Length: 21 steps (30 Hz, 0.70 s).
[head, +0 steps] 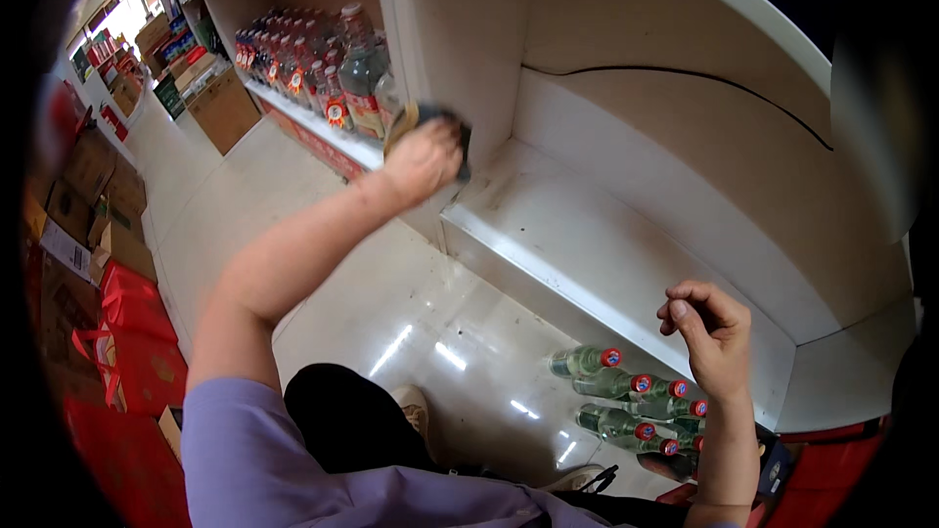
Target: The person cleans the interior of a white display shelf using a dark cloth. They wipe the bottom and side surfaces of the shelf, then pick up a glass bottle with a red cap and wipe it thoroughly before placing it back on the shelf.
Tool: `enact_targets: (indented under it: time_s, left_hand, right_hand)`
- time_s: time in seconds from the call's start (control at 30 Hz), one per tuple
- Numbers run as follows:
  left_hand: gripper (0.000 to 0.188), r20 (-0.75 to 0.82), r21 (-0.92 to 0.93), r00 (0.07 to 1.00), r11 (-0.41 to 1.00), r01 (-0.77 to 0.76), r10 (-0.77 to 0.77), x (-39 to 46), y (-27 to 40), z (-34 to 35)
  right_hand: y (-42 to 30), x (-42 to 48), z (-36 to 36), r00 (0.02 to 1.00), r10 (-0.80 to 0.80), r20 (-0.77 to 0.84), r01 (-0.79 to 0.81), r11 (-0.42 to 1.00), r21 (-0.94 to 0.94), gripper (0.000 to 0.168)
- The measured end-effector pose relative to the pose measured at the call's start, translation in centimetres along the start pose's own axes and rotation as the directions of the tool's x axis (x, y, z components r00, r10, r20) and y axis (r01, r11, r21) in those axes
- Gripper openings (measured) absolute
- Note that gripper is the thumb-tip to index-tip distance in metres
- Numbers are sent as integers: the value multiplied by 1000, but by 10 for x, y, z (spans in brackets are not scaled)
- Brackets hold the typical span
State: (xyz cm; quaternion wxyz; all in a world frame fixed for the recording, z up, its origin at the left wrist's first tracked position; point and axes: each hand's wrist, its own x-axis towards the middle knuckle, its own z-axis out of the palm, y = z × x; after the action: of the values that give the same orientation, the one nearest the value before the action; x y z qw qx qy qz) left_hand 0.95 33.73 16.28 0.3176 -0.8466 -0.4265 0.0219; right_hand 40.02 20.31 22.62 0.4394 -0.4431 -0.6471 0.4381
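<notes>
My left hand (425,158) grips a dark, yellowish-edged cloth (463,147) at the upright panel on the left of a white shelf unit (572,213). Motion blurs the hand and the cloth. My right hand (711,334) is raised over the shelf's front edge with its fingers loosely curled and nothing seen in it. Below it, several clear glass bottles with red caps (612,381) stand grouped on the floor. Dark smudges and small specks mark the shelf board near its left inner corner.
Glass bottles (359,73) fill the neighbouring shelf on the left. A black cable (660,67) runs along the unit's back panel. Red bags (143,352) and cardboard boxes (81,176) line the far left; another cardboard box (224,106) stands on the tiled floor further back.
</notes>
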Motion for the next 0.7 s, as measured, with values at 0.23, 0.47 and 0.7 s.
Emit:
enact_targets:
  time_s: [0.23, 0.47, 0.7]
  left_hand:
    - [44, -409, -637, 817, 768, 63, -407, 94, -7, -7]
    - [50, -487, -742, 514, 645, 184, -706, 196, 6, 53]
    - [42, 119, -990, 30, -116, 84, -992, 268, 55, 152]
  right_hand:
    - [1, -19, -33, 984, 75, -161, -72, 997, 26, 12]
    - [-12, -64, -50, 946, 171, -276, -213, 969, -129, 10]
    - [-14, -123, -88, 806, 305, -507, -395, 915, -77, 12]
